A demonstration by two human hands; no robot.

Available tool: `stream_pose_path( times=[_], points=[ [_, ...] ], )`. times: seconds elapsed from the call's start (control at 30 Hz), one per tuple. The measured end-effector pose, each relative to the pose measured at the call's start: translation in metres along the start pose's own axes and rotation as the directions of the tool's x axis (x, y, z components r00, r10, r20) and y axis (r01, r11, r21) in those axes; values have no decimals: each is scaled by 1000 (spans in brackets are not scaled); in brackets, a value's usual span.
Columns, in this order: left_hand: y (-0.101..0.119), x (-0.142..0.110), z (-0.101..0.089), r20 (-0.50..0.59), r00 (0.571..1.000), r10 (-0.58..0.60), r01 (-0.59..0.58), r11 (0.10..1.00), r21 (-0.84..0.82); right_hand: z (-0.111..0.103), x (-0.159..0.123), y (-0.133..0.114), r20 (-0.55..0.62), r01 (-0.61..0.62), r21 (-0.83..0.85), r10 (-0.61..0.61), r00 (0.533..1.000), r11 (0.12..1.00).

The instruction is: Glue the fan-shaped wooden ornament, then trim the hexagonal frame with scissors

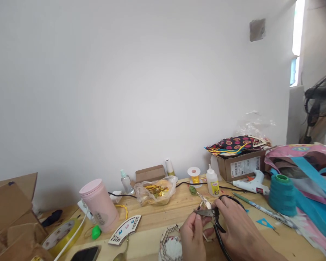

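Observation:
My right hand (237, 226) grips a pair of black-handled scissors (205, 213), whose blades are parted and point left. Right at those blades, my left hand (193, 233) is closed in a pinch, with a small thin piece partly hidden by its fingers; I cannot make out its kind. Under my left hand lies a pale lattice-edged round piece (170, 242) with a patterned middle. Farther left is a fan-shaped white panel (125, 230) with cut-out ends and small coloured motifs.
Behind the hands stand a glue bottle (212, 181) and a spool of yellow thread (195, 175). A glue gun (254, 183) and teal thread cone (282, 195) are at right. Leftward are a pink cup (99, 204), a yellow tape roll (62, 235), a phone (86, 253) and a cardboard box (13, 203).

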State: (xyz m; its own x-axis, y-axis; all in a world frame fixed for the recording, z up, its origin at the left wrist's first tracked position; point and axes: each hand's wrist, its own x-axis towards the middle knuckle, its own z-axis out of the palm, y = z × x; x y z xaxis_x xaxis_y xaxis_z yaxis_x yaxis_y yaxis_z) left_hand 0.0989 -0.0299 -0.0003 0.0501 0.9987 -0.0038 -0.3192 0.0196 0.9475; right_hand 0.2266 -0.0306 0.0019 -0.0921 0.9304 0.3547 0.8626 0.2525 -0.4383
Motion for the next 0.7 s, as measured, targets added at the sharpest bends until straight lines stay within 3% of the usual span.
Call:
stream_pose_path(
  times=[0.27,0.5,0.7],
  points=[
    [-4,-2,7,-142,988,-63,45,991,-127,-3,4,6,9,-79,-23,79,997,997],
    [-3,2,0,-109,988,-110,81,968,-238,-4,3,6,6,-42,-42,43,999,998],
    [-3,4,-4,-55,994,-97,83,972,-221,-3,0,3,28,-28,-29,29,999,999]
  ],
)
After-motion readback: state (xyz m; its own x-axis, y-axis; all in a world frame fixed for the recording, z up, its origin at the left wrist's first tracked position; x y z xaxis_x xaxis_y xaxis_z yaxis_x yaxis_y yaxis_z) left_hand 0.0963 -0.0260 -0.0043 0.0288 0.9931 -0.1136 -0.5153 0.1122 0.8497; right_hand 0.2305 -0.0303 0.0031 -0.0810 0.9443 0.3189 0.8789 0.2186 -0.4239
